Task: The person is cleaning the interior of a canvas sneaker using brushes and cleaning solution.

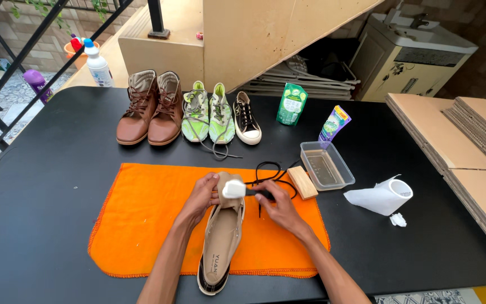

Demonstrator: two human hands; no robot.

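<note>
Your left hand (205,194) is wrapped around the toe end of the beige slip-on shoe (220,242), fingers closed on it. Your right hand (277,205) is closed on the dark handle of a small brush (234,190), its white head pressed on the toe. The shoe lies sole down, lengthwise on the orange cloth (142,219), heel hanging toward the near edge of the black table (46,186).

The shoe is likely light, with a soft canvas upper that dents and a stiffer rubber sole; grip at the toe or sidewall, not the floppy collar. The cloth may slide on the smooth top.

Just right of your hands: black laces (271,169), a wooden block (302,182), a clear tray (326,165). Paper roll (386,197) farther right. Boots (148,107) and sneakers (209,115) line the far edge. Open room is on the left half of the cloth.
</note>
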